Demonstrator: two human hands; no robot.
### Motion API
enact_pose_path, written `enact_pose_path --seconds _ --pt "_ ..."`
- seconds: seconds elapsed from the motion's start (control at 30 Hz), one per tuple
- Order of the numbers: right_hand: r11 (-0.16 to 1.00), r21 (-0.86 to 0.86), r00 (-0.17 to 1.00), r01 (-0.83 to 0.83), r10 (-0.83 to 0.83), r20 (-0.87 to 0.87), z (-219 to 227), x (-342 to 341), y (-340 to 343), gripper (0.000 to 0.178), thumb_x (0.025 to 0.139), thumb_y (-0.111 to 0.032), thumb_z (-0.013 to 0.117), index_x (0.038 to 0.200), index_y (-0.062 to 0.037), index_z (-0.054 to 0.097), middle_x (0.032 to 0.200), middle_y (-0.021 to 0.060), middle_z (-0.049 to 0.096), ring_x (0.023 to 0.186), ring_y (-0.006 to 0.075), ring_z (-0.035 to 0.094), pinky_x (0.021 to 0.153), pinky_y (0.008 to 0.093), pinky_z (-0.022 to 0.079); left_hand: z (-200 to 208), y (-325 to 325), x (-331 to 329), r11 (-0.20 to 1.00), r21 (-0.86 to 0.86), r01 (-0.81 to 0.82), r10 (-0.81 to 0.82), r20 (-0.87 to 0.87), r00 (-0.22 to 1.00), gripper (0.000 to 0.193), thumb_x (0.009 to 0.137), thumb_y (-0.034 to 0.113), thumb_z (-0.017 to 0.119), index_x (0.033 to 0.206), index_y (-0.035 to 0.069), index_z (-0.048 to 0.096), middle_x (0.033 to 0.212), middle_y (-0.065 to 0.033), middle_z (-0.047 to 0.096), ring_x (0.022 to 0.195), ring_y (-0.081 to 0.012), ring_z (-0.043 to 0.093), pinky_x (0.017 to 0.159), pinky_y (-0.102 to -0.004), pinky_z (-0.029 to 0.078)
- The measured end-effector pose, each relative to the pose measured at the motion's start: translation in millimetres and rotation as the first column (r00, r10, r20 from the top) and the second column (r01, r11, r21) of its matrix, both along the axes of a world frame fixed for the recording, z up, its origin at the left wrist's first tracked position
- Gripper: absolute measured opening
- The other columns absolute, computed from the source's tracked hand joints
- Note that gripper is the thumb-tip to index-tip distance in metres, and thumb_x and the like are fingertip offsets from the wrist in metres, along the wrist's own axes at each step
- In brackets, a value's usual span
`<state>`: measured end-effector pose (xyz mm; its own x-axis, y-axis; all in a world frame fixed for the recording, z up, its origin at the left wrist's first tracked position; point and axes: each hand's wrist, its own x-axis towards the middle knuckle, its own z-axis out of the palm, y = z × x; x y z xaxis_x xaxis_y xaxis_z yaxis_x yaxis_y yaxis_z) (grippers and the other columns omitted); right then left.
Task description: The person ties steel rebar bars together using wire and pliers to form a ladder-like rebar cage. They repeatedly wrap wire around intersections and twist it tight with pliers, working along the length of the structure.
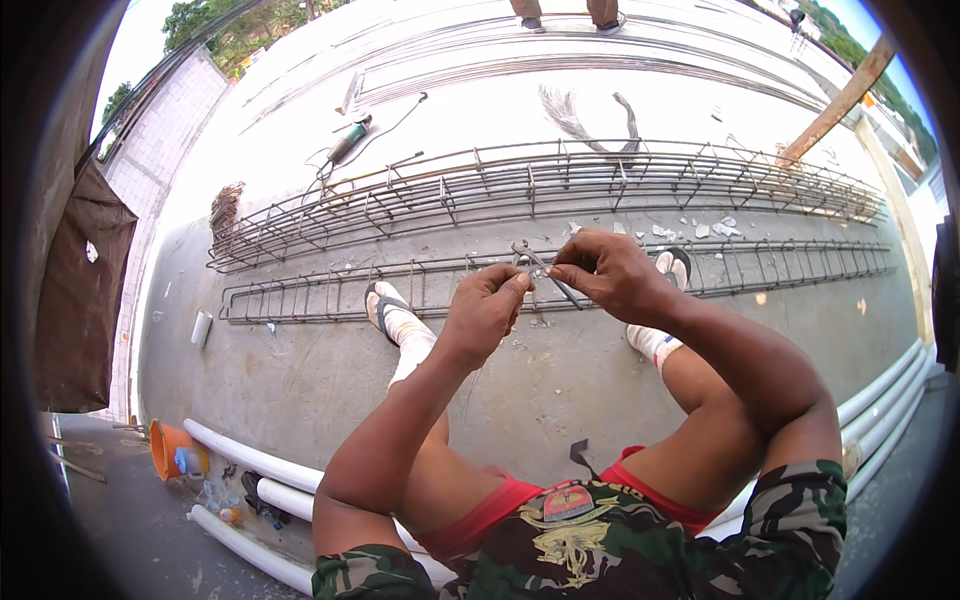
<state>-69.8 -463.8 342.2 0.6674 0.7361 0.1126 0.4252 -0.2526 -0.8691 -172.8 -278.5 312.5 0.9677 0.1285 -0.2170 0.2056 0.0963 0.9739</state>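
From my remote seat I saw both hands raised together above the concrete floor [300, 380]. The left hand [485, 310] had its fingers clenched, thumb and forefinger pinched on what looked like a thin wire [527, 292] — too fine for me to trace. The right hand [610, 272] was closed around a metal tying tool [545, 270], whose hooked tip sat between the two hands, just in front of the nearer rebar cage [320, 295]. That cage lay along the floor beyond the sandalled feet; a longer rebar cage [520, 185] lay behind it, well apart from the hands. White pipes [250, 460] ran beneath the thighs — an orange bucket [168, 445] stood at their left end.
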Motion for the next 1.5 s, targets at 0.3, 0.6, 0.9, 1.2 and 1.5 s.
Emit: enact_pose_path --seconds 0.3,0.6,0.9,1.2,1.5 --pt "0.996 0.093 0.868 0.008 -0.053 0.493 -3 2 -3 0.01 0.087 -0.011 0.072 0.093 -0.0035 0.068 0.082 0.007 0.061 0.07 0.0215 0.063 0.06 0.0337 0.049 2 -4 4 0.986 -0.164 0.031 -0.042 -0.066 0.997 0.022 0.098 0.021 0.058 0.097 0.0 0.062 0.056 0.0073 0.039 0.042 -0.0029 0.028 0.04 -0.0232 0.022" --pt "0.989 -0.131 0.96 0.073 -0.105 -0.26 -4 4 -3 0.034 0.088 -0.034 0.071 0.098 -0.0025 0.066 0.079 0.0103 0.061 0.068 0.0264 0.06 0.055 0.037 0.042 -2 -13 1 0.966 0.252 -0.052 -0.014 0.254 0.967 0.02 0.099 0.021 0.059 0.101 0.002 0.067 0.057 0.0072 0.044 0.045 -0.0031 0.034 0.042 -0.0222 0.027" --pt "0.996 -0.075 0.651 -0.047 0.087 0.754 1 0 -11 0.04 0.085 -0.023 0.072 0.121 -0.0123 0.057 0.089 0.0059 0.055 0.068 0.0221 0.062 0.057 0.0378 0.05 15 7 -7 0.986 -0.158 0.057 -0.072 -0.093 0.993 0.021 0.098 0.021 0.061 0.107 0.002 0.064 0.054 0.0072 0.04 0.043 -0.0042 0.028 0.042 -0.0251 0.02" --pt "0.976 -0.122 0.921 -0.182 0.125 -0.368 -5 9 -9 0.03 0.091 -0.03 0.069 0.111 -0.009 0.062 0.09 0.008 0.062 0.068 0.0239 0.057 0.057 0.0339 0.044 4 -9 -9 0.95 0.31 -0.021 -0.096 0.355 0.93 0.021 0.099 0.019 0.06 0.105 0.001 0.069 0.061 0.004 0.052 0.048 -0.0026 0.04 0.044 -0.0212 0.031" --pt "0.988 -0.038 0.667 -0.153 0.131 0.733 2 2 -14 0.033 0.088 -0.032 0.072 0.104 -0.0042 0.065 0.087 0.0068 0.063 0.071 0.0169 0.062 0.056 0.0342 0.048 20 -4 -9 0.982 0.169 0.079 -0.107 0.161 0.981 0.021 0.099 0.017 0.06 0.108 0.001 0.069 0.061 0.0051 0.052 0.05 -0.0015 0.04 0.044 -0.0201 0.031"
